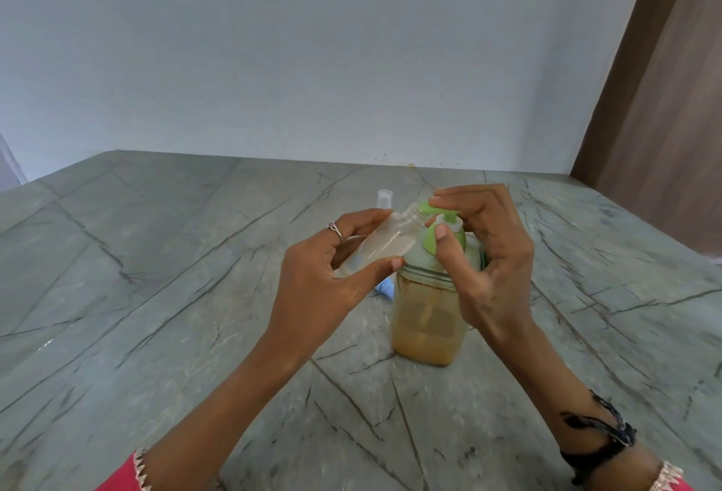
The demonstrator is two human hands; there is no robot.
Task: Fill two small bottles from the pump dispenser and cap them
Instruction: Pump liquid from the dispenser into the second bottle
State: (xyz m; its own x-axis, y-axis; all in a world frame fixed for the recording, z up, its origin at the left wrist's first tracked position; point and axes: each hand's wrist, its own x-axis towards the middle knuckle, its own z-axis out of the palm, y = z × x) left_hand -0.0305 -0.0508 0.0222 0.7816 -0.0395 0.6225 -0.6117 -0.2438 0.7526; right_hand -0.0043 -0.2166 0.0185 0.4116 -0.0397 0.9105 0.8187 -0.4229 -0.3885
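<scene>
A clear pump dispenser (428, 318) with amber liquid and a green pump head (437, 234) stands on the grey stone table (156, 295). My left hand (328, 279) grips a small clear bottle (385, 246), tilted, its open mouth against the green spout. My right hand (488, 256) rests on the pump head, fingers curled over its top and thumb against its front. A second small bottle with a clear cap (384, 199) stands behind my left hand, mostly hidden. A light blue piece (385, 289) lies on the table beside the dispenser, partly hidden.
A plain pale wall rises behind the table. A brown wooden panel (664, 100) stands at the far right, by the table's right edge.
</scene>
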